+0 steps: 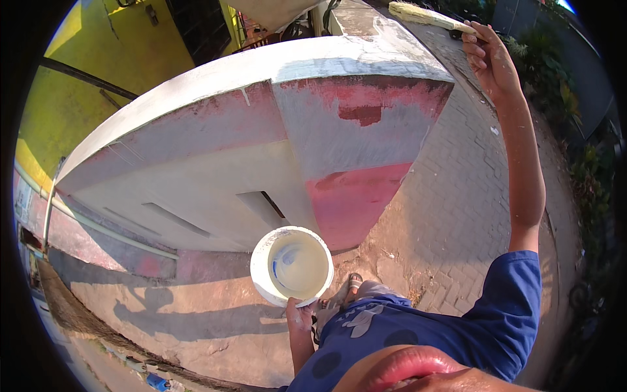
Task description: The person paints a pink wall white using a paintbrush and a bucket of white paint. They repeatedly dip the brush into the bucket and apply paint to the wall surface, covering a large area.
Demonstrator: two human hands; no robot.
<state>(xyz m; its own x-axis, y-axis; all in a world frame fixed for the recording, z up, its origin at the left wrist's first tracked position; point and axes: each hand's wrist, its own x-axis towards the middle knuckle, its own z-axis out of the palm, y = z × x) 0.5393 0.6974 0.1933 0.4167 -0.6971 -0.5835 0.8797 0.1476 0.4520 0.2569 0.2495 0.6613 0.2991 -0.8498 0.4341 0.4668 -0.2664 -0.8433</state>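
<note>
A whitewash brush with pale bristles is held by its handle in my right hand, raised at the upper right beyond the wall's end. My left hand grips the near rim of a white plastic bucket, which holds pale liquid with a blue streak. In front of me stands a low masonry wall. Its top is coated white, with greyish patches towards the right. The side is whitish grey, with red and pink areas near the right corner and white drips below the top edge.
Narrow slots open in the wall's side. A yellow wall rises behind it. Block paving runs along the right, beside plants. A pale pipe lies along the lower wall at left. My sandalled foot is near the wall's base.
</note>
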